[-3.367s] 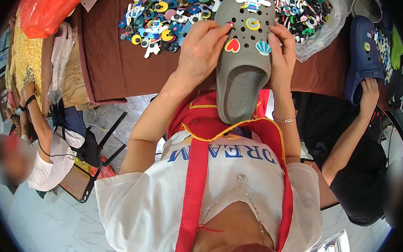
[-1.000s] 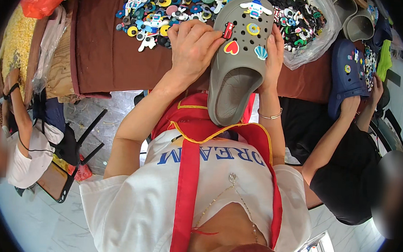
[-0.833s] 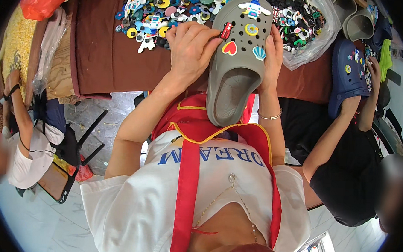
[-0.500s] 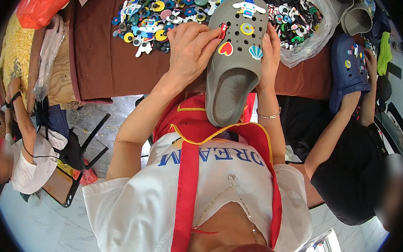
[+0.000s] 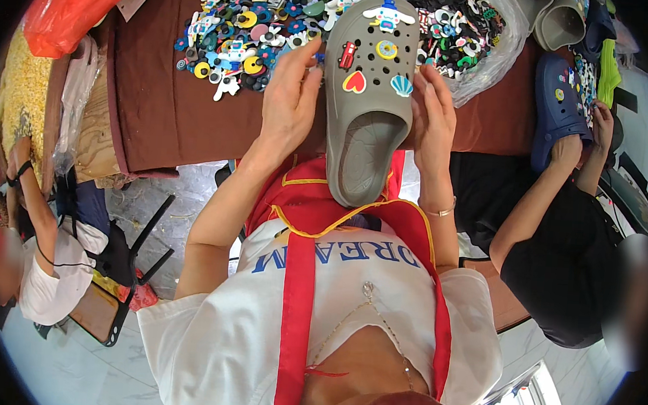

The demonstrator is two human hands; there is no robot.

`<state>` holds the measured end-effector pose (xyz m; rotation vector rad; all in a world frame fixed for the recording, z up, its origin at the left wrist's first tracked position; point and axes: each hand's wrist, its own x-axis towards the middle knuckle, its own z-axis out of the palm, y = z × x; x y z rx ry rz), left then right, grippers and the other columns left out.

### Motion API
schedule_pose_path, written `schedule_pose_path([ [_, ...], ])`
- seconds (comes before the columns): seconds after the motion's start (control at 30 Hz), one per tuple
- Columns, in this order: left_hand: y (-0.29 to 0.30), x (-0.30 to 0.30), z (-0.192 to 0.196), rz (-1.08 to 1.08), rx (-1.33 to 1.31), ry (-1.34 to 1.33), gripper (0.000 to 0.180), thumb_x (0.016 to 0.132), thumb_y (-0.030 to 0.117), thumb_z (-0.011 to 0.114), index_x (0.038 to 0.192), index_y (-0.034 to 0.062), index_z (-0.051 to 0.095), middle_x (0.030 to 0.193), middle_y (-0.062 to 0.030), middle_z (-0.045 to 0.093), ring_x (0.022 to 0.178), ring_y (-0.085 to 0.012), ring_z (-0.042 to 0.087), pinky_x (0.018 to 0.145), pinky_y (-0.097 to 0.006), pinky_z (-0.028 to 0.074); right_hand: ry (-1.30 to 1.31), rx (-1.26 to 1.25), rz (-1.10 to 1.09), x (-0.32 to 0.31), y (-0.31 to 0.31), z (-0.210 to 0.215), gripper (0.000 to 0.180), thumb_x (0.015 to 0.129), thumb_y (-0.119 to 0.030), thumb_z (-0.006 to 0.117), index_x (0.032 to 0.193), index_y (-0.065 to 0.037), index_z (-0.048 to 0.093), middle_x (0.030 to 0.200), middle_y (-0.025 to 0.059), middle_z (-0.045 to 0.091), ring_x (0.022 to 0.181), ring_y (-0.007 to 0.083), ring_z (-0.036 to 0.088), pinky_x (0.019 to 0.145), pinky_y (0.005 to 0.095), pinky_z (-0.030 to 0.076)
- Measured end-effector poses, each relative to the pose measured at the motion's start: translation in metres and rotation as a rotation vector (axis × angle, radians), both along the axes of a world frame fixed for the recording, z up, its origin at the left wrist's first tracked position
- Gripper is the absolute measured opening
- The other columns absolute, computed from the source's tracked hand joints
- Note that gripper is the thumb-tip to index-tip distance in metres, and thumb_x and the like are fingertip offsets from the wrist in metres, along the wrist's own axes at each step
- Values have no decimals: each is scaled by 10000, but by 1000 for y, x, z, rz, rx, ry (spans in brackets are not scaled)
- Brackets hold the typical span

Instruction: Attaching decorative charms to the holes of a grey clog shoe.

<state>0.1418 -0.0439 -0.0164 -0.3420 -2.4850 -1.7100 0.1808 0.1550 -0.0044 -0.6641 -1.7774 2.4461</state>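
Observation:
A grey clog (image 5: 348, 115) lies in front of me, toe away, its heel over the near table edge. Its holed upper carries a white long-eared charm with a blue hat (image 5: 389, 15), a doughnut charm (image 5: 387, 50), a red vehicle charm (image 5: 347, 55), a red heart charm (image 5: 354, 82) and a blue shell charm (image 5: 401, 85). My left hand (image 5: 292, 100) is open to the left of the clog, a gap between them. On the other side my right hand (image 5: 435, 113) is also open, fingers close to the clog's edge; whether they touch it I cannot tell.
Loose charms (image 5: 256, 35) are heaped on the brown-covered table (image 5: 166, 118); more lie in a clear plastic bag (image 5: 487, 75). A person at right holds a blue clog (image 5: 556, 113) near other grey clogs (image 5: 559, 27). At left, another person's hand reaches into yellow pieces (image 5: 25, 88).
My left hand has let go of the red vehicle charm, which stays on the clog, and moved left. My right hand has come off the clog's side and lowered, fingers spread.

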Motion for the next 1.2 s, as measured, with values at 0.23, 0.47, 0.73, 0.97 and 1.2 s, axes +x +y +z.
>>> schedule_pose_path([
  [0.23,7,15,-13,-59,78,-180,439,896,75,501,1320,6,411,1275,-200,476,1132,-297,494,936,-363,403,54,-54,199,9,-9,2,603,930,-245,501,1419,-1,247,1420,146,340,1293,239,372,1051,349,322],
  [0.47,8,5,3,-16,405,-183,513,891,21,480,1386,28,345,1291,-164,501,1100,-237,537,941,-336,410,267,8,303,4,-15,20,835,774,-116,669,1436,6,176,1438,191,266,1326,261,311,1080,362,267],
  [0.73,-9,11,-16,-91,-701,319,576,806,156,629,1348,139,433,1374,-97,414,1257,-356,326,1027,-469,229,270,306,30,8,0,16,792,683,111,557,1412,-32,284,1408,109,365,1272,226,399,1048,338,327],
  [0.97,-44,-24,-24,14,-942,421,464,796,85,590,1217,279,579,1337,-51,457,1262,-319,330,1004,-491,214,350,278,-214,21,39,30,687,777,-44,601,1403,-55,318,1360,104,418,1202,220,463,1028,350,349],
  [1.2,-30,-26,-15,7,-779,461,345,760,108,641,1094,190,636,1189,-28,529,1181,-286,404,947,-463,253,314,153,-234,18,36,24,607,840,-18,555,1400,-76,329,1348,106,427,1181,211,470,1018,354,359],
])
